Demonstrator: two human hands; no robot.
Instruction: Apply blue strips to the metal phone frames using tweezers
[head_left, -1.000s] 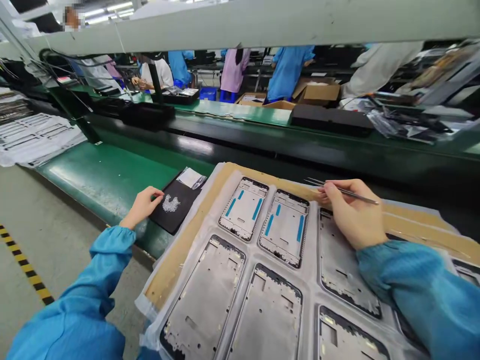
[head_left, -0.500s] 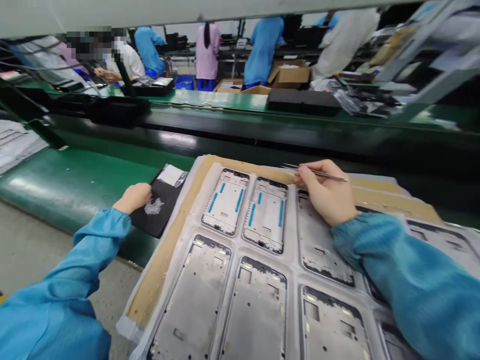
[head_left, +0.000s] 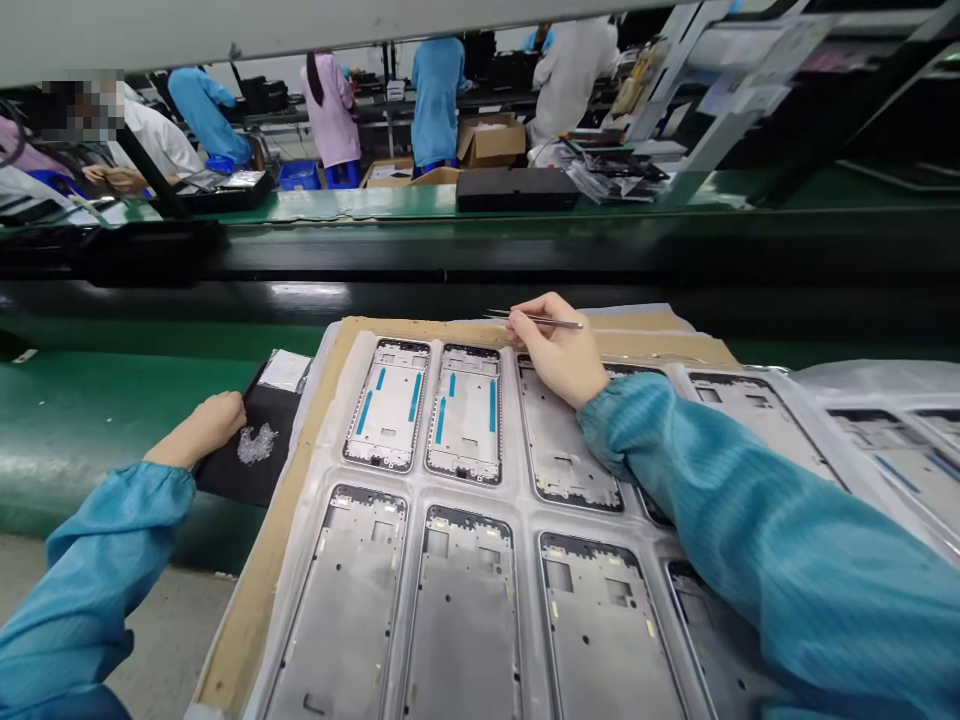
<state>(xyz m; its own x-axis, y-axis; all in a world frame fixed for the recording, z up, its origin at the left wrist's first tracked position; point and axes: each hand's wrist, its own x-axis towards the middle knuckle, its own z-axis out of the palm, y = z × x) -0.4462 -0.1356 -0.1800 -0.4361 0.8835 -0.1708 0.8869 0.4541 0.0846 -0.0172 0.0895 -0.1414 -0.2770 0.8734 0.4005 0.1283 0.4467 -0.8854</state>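
My right hand [head_left: 562,350] pinches a pair of metal tweezers [head_left: 559,322], held nearly level over the far edge of a tray [head_left: 469,492] of phone frames. Two frames with blue strips, a left one [head_left: 388,405] and a right one [head_left: 465,412], lie in its far row. Plain grey phone frames [head_left: 461,620] fill the nearer pockets. My left hand [head_left: 206,428], fingers curled closed, rests at the left edge of a black pad [head_left: 259,480]. Beside its fingertips is a small heap of clear bits [head_left: 257,444]. Whatever those fingers hold is hidden.
A white packet [head_left: 285,370] lies at the pad's far end. The tray rests on brown cardboard [head_left: 262,620]. Beyond runs a dark rail [head_left: 450,250], then a green bench with a black box [head_left: 517,188]. Several people work farther back. More frames [head_left: 885,445] lie at right.
The whole view has shifted, so the tray and both hands appear farther left. My right hand still holds the tweezers over the far edge; my left stays closed beside the clear bits.
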